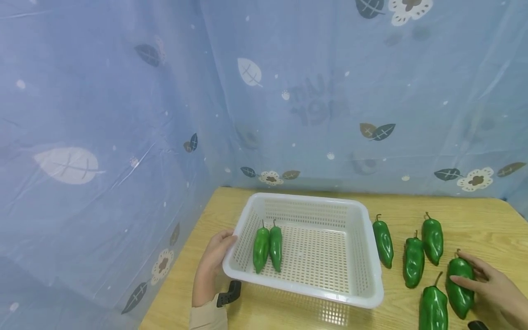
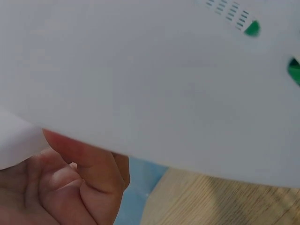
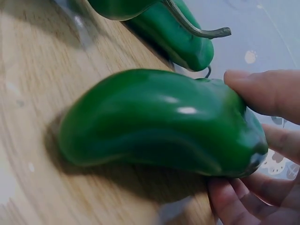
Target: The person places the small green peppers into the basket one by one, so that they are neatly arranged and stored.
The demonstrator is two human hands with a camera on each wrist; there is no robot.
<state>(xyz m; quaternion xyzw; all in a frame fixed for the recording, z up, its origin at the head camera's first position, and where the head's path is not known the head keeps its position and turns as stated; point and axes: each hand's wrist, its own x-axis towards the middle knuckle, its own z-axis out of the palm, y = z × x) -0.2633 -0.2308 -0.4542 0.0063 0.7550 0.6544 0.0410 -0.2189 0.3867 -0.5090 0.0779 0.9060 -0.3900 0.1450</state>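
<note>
A white plastic basket (image 1: 305,291) with slotted walls stands on the table, with two green peppers (image 1: 261,250) lying side by side near its left wall. My left hand (image 1: 216,252) grips the basket's left rim; in the left wrist view its curled fingers (image 2: 93,168) show under the white rim. At the right, my right hand (image 1: 486,284) holds a large green pepper (image 3: 159,122) near its stem end, thumb on one side and fingers on the other. The pepper's tip lies close over the wood in the right wrist view.
Several more green peppers lie right of the basket, among them one beside its right wall (image 1: 383,243) and one at the front (image 1: 433,309). The wooden table (image 1: 185,256) meets a blue patterned curtain (image 1: 313,91) at the back and left.
</note>
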